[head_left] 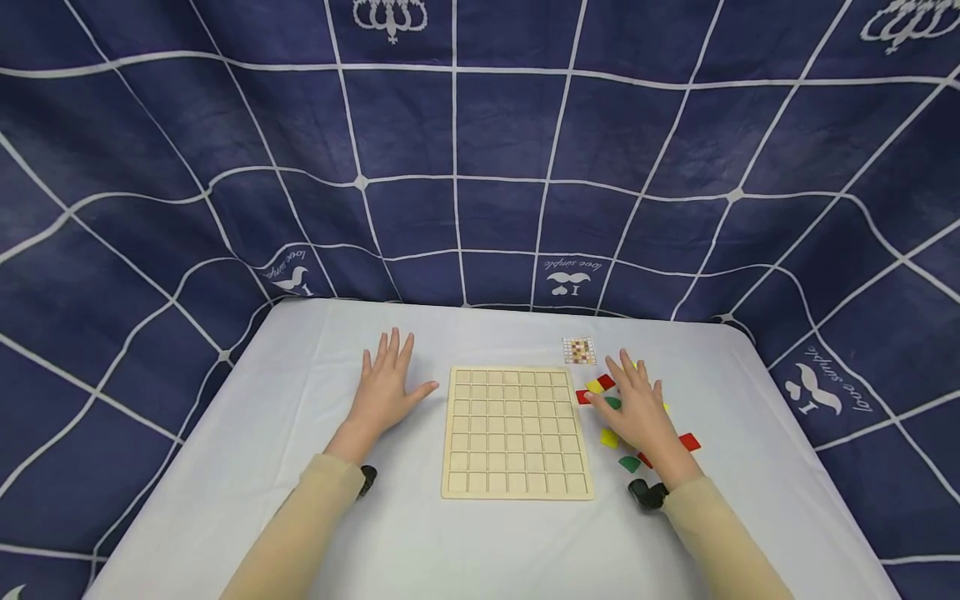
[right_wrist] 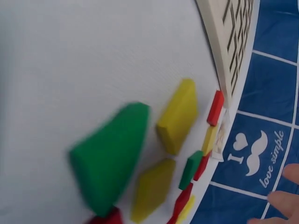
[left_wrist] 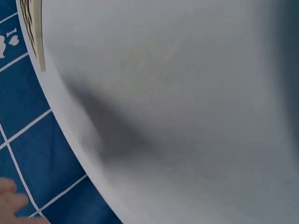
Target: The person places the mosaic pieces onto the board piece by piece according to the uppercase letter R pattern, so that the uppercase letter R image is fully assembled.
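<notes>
A pale wooden grid board with rows of square recesses lies flat on the white table. To its left is my left hand, fingers extended and thumb pointing at the board, holding nothing. My right hand, also spread, is over loose coloured pieces on the board's right and covers some of them. Around it show a yellow piece, a green rounded piece and a red piece. The right wrist view gives a close look at a thick green piece and a yellow piece. No piece is between my fingers.
A small card with a coloured grid pattern lies beyond the board's far right corner. The white tabletop ends at a dark blue curtain with white lines, which stands behind it and at both sides.
</notes>
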`<state>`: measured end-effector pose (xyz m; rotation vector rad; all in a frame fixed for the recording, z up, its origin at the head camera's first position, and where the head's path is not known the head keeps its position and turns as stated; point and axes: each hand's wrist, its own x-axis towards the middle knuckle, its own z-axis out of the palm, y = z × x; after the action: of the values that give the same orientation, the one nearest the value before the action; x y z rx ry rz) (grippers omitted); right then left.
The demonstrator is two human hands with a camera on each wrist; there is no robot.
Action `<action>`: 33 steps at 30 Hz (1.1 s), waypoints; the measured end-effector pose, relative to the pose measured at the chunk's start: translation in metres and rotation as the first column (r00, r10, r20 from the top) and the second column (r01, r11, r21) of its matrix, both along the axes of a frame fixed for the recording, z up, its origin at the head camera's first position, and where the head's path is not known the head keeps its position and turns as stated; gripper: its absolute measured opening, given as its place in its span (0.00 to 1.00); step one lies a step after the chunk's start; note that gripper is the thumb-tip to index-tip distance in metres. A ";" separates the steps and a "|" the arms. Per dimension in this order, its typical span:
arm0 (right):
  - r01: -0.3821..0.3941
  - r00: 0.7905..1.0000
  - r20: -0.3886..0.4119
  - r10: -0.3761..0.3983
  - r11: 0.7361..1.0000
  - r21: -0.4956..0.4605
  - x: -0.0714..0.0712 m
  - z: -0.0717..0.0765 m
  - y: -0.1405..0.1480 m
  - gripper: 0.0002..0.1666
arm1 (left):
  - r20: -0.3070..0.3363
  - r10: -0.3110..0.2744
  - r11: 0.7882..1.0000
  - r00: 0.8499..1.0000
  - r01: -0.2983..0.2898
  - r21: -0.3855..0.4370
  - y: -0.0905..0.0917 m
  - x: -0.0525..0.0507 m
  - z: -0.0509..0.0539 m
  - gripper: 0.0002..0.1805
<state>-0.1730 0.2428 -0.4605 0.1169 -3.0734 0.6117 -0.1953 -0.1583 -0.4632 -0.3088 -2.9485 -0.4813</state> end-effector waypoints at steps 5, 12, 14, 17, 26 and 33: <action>0.011 0.997 0.078 -0.007 0.999 -0.050 0.011 -0.005 0.000 0.48 | 0.064 -0.052 0.996 0.997 0.047 0.075 0.001 0.010 -0.007 0.50; 0.001 0.996 0.087 0.006 0.997 -0.081 0.026 -0.009 0.004 0.38 | 0.198 -0.107 0.986 0.974 0.077 0.151 0.007 0.018 -0.018 0.47; -0.005 0.997 0.074 0.011 0.996 -0.091 0.029 -0.011 0.005 0.35 | 0.233 -0.113 0.986 0.966 0.080 0.146 0.009 0.021 -0.021 0.47; -0.007 0.997 0.078 0.016 0.994 -0.105 0.030 -0.013 0.007 0.31 | 0.284 -0.124 0.987 0.951 0.088 0.137 0.014 0.027 -0.024 0.47; 0.045 0.985 0.174 -0.020 0.989 -0.140 0.031 -0.019 0.004 0.23 | 0.363 -0.167 0.978 0.917 0.109 0.176 0.020 0.033 -0.028 0.45; 0.124 0.967 0.240 -0.088 0.983 -0.137 0.030 -0.023 0.002 0.18 | 0.367 -0.252 0.960 0.895 0.185 0.209 0.021 0.032 -0.032 0.45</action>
<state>-0.1425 0.2448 -0.4835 -0.1301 -3.2107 0.9109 -0.1633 -0.1368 -0.4953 -0.5940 -3.2373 -0.9178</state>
